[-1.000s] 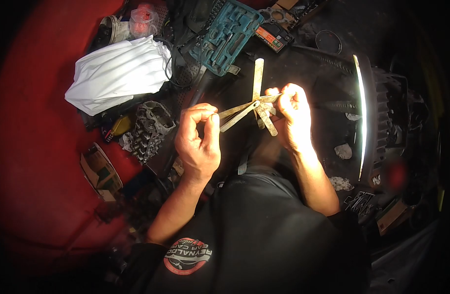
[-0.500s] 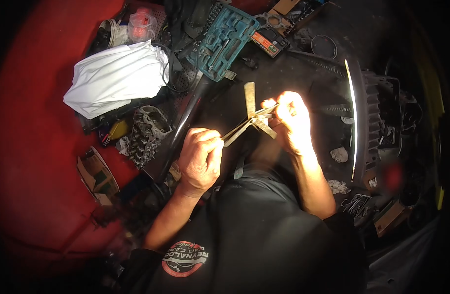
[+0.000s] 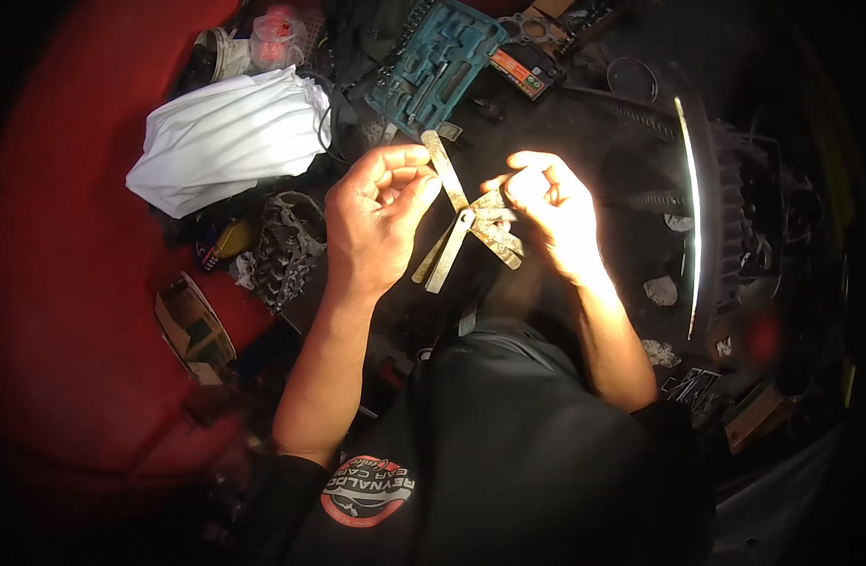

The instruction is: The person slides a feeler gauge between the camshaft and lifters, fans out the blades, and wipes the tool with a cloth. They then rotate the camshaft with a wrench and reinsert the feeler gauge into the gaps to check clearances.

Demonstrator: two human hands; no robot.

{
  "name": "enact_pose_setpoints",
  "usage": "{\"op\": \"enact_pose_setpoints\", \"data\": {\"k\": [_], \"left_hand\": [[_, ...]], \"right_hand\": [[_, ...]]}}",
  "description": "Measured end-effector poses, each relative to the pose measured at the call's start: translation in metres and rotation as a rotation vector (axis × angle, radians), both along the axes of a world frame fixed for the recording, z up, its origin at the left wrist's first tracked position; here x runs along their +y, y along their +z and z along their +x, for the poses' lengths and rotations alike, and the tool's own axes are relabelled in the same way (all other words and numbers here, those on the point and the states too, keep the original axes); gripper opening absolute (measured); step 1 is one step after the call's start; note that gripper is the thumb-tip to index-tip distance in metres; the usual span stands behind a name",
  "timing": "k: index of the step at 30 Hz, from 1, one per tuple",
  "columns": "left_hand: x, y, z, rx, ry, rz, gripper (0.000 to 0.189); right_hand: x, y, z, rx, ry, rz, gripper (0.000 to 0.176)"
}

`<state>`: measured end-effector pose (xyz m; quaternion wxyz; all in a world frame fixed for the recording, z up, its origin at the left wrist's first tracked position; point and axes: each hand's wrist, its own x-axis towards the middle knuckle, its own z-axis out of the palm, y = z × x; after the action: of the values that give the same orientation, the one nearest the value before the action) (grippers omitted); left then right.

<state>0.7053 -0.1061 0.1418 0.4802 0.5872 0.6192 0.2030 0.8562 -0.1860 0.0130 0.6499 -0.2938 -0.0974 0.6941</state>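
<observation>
Several flat metal blades joined at one pivot, like a feeler gauge (image 3: 465,219), hang fanned out between my hands. My left hand (image 3: 381,212) is at the upper left blade, its thumb and fingers closed about the blade's edge near the tip. On the other side, my right hand (image 3: 555,212) pinches a blade on the right of the fan, its fingers curled and brightly lit. Two blades point down and left, free of both hands.
A teal tool case (image 3: 437,71) lies beyond my hands, beside an orange and black box (image 3: 524,73). At the left are a white cloth (image 3: 230,141), a metal engine part (image 3: 286,250) and a cardboard-filled container (image 3: 195,325). Crumpled paper (image 3: 660,291) lies at right.
My left hand has moved up from a lower left blade to the upper left one. The blades have turned and spread, showing their flat faces more. My right hand stays at the fan.
</observation>
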Motion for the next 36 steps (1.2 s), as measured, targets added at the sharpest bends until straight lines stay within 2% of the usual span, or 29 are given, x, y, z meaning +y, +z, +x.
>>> {"op": "enact_pose_setpoints", "data": {"k": [7,10,13,16,22,25,32,35,36], "left_hand": [[-0.004,-0.006,0.003,-0.185,-0.022,-0.034,0.04],[-0.001,-0.004,0.003,-0.111,-0.116,-0.014,0.044],[-0.001,-0.007,0.002,-0.121,-0.104,0.025,0.046],[-0.002,-0.006,0.001,-0.111,-0.071,-0.016,0.043],[-0.001,-0.019,0.004,-0.024,-0.187,0.032,0.042],[0.0,-0.021,0.01,-0.015,-0.187,-0.062,0.042],[-0.01,-0.039,0.031,-0.137,-0.266,-0.13,0.037],[-0.025,-0.052,0.044,-0.24,-0.345,-0.057,0.037],[-0.028,-0.058,0.048,-0.233,-0.287,-0.056,0.027]], "right_hand": [[-0.001,0.005,0.007,0.016,0.062,-0.059,0.022],[0.001,0.002,0.007,0.027,0.062,-0.054,0.021],[0.002,0.001,0.007,0.032,0.052,-0.062,0.02],[0.002,-0.001,0.006,0.001,0.045,-0.08,0.019],[0.001,0.003,0.008,-0.044,0.08,-0.117,0.017],[-0.002,0.002,0.012,-0.057,0.052,-0.128,0.017],[-0.028,-0.011,0.034,-0.058,-0.009,-0.155,0.018],[-0.042,-0.016,0.047,-0.054,-0.012,-0.136,0.018],[-0.046,-0.014,0.053,-0.027,0.007,-0.148,0.018]]}}
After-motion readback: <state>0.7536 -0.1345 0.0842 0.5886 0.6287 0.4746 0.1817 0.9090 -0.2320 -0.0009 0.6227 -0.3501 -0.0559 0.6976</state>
